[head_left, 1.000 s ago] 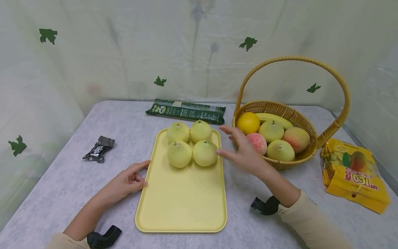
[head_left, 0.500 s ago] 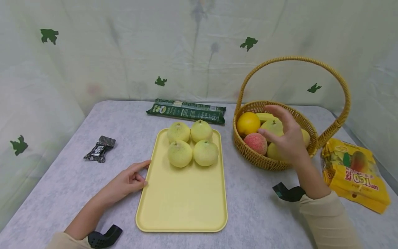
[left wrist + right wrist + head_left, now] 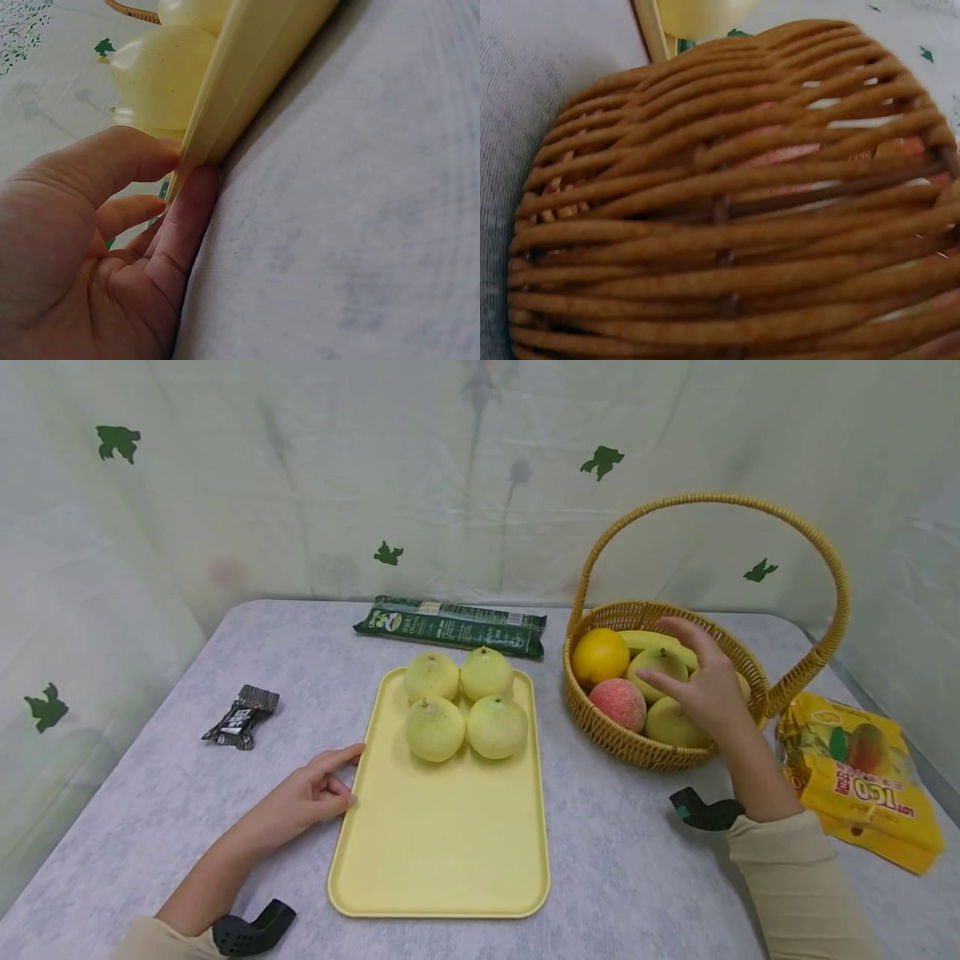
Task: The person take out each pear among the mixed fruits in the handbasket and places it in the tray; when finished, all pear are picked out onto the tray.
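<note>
From here, my left grip (image 3: 303,797) pinches the yellow rectangular tray (image 3: 442,843), probably steadying it under four round pale-green fruits (image 3: 434,731); my right grip (image 3: 712,693) is spread wide near a greenish round fruit (image 3: 663,661) in the tan wicker basket (image 3: 622,745).

The right hand (image 3: 708,692) has moved from the tray (image 3: 441,852) to over the basket (image 3: 611,742).

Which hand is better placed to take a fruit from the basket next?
Probably the right hand: it is over the wicker basket, its fingers spread and holding nothing. The left hand pinches the edge of the yellow tray on the side away from the basket.
</note>
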{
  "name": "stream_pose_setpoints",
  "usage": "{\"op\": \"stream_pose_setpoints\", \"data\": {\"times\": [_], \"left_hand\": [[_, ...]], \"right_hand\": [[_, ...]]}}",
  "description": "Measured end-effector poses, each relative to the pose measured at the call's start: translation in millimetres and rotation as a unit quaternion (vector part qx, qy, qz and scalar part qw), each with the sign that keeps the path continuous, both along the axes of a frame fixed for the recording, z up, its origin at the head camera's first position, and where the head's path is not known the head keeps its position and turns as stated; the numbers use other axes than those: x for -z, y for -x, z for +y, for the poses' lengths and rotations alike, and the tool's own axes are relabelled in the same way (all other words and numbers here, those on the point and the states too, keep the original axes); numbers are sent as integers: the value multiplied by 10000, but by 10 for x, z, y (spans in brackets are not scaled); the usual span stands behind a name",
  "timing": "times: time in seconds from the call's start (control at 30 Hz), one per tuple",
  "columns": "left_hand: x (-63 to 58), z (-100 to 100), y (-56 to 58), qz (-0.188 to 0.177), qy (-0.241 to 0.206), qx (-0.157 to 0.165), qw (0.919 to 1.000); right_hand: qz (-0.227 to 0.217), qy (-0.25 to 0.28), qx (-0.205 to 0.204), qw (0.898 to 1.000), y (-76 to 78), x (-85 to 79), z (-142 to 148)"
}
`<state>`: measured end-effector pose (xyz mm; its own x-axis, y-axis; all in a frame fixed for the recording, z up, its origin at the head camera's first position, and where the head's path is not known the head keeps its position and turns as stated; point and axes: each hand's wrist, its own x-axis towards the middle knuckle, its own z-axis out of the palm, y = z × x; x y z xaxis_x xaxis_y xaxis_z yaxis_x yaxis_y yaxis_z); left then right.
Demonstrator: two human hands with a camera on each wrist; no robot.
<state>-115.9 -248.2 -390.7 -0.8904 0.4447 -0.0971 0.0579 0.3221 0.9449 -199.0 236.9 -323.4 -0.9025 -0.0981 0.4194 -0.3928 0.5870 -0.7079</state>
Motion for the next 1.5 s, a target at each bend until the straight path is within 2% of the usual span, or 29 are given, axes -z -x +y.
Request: {"op": "stream_pose_setpoints", "data": {"times": [0.27, 0.43, 0.63, 0.9, 1.2, 1.33, 1.5], "left_hand": [[10, -6, 6, -14, -21, 14, 10000], [7, -6, 10, 1, 34, -5, 10000], [24, -12, 14, 67, 39, 14, 10000], [33, -21, 14, 37, 21, 22, 10000], [40, -21, 24, -8, 32, -7, 10000], [45, -30, 19, 24, 14, 1, 10000], [44, -25, 18, 66, 32, 8, 10000]], "right_hand": [[-611, -309, -52, 9976, 82, 54, 112], [-1236, -647, -5, 9902, 110, 50, 191], [-1565, -990, -172, 9826, 153, 17, 250], [-2211, -1557, -631, 9607, 261, -91, 318], [-2376, -2047, -792, 9462, 312, -111, 327], [-2305, -2089, -763, 9473, 304, -104, 299], [-2116, -2083, -529, 9534, 299, -96, 294]]}}
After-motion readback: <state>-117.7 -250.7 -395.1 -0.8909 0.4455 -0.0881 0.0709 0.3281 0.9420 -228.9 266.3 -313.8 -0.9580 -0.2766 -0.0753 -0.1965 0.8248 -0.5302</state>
